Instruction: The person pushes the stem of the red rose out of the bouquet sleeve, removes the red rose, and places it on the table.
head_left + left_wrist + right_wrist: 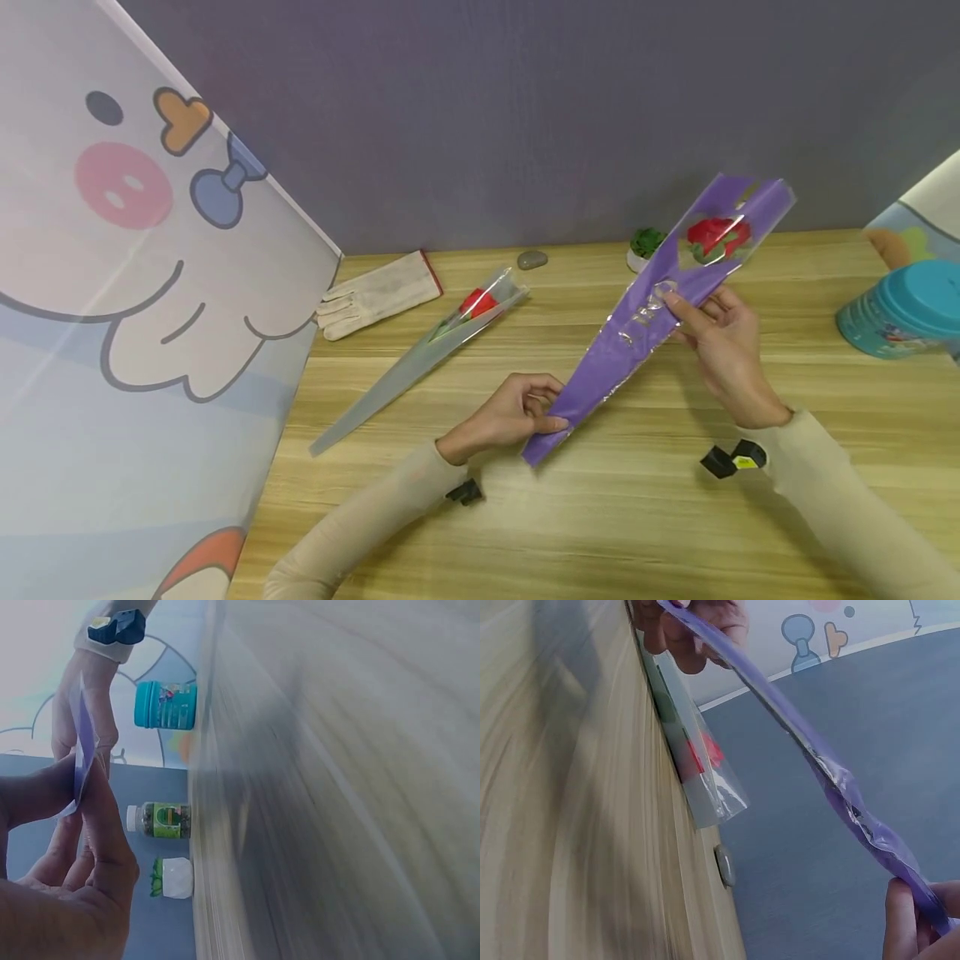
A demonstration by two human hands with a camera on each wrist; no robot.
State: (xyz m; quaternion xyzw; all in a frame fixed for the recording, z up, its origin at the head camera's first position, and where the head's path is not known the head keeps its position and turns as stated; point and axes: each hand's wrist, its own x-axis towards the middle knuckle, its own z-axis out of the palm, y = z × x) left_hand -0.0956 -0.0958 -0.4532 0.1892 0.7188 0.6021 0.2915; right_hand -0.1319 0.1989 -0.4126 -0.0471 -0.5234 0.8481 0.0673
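Observation:
A red rose in a long purple wrapper [637,329] is held up over the table, its flower end pointing to the far right. My left hand [517,408] pinches the narrow bottom end between thumb and fingers. Higher up, my right hand [716,346] grips the wrapper's edge just below the flower, thumb on the front face. Seen edge-on in the right wrist view, the purple wrapper [802,735] slants between both hands. A second red rose in a grey, clear-topped wrapper [420,358] lies on the table to the left of my hands.
At the back left lies a white glove [382,293] with a red cuff. A grey stone [532,260] and a small potted plant [645,247] sit by the back wall. A teal lidded tub [900,312] stands right. The left wrist view shows a green-labelled bottle [166,820].

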